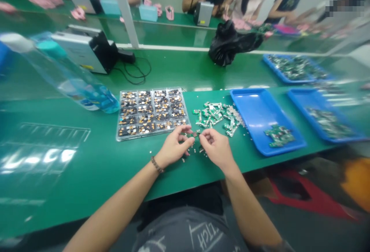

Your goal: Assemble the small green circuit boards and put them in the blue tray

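Note:
My left hand (pixel 176 146) pinches a small green circuit board (pixel 197 133) between thumb and fingers. At the board's right end, my right hand (pixel 216 147) is closed, thumb and forefinger pressed together on it. Fingers cover most of the board, so its details are hard to see. Just behind my left hand lies a clear compartment tray (pixel 118 133) filled with small black, orange and silver parts. Beyond my right hand is a loose pile of green and silver circuit boards (pixel 215 114). Tiny pale bits lie on the green table below my fingers.
A blue tray (pixel 253 107) with several boards in one end stands to the right; another blue tray (pixel 303 101) is beyond it. Tilted plastic bottles (pixel 83 86), a grey box device (pixel 83 49) and a black plastic bag (pixel 227 45) stand farther back. People sit across the bench.

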{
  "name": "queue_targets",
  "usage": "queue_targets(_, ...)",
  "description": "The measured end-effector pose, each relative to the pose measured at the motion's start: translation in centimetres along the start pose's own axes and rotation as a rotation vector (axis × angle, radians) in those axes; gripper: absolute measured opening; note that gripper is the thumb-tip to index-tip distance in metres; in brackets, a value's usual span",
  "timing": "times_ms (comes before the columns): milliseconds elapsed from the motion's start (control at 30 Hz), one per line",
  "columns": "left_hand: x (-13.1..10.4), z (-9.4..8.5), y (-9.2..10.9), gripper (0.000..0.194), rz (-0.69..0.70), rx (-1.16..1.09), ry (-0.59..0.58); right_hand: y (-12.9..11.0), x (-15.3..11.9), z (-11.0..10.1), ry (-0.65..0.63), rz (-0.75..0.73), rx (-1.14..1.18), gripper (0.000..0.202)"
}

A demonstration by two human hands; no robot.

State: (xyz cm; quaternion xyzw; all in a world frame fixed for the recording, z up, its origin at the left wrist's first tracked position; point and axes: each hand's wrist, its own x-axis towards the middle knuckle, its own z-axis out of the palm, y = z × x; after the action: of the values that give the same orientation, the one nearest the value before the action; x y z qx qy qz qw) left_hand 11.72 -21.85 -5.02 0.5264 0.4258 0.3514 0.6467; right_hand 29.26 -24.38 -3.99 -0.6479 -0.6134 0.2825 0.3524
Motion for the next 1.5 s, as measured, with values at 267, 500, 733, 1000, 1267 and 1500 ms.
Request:
queue_targets(267,-0.3,-1.3,-0.7,0.055,-0.04,-0.175,-0.15,-1.7,0.2,1.4,-0.162,0.034,0.296,0.022)
queue_targets(500,-0.3,-1.1,-0.7,0.052,-0.097,-0.272,-0.237,-2.0,0.2,1.6,-0.269,0.079,0.57,0.019)
queue_targets(733,-0.4,-1.7,-0.5,0.045,-0.158,-0.246,-0.095,0.3,0.1,0.3,-0.021,0.059,0.266,0.017)
queue_targets(1000,-0.1,-1.7,-0.4,0.049,-0.118,-0.243,-0.053,-1.0,-1.9,0.0,-0.119,-0.114,0.043,0.018)
queue_targets(1267,-0.2,-1.8,0.0,0.044,0.077,0.034,0.112,-0.3,-2.2,1.9,-0.069,0.077,0.22,0.019)
queue_targets(1500,-1.0,-1.4,-0.2,0.045,0.111,0.16,-0.06,-0.1,-1.4,-0.3,-0.004,-0.019,0.08,0.031)
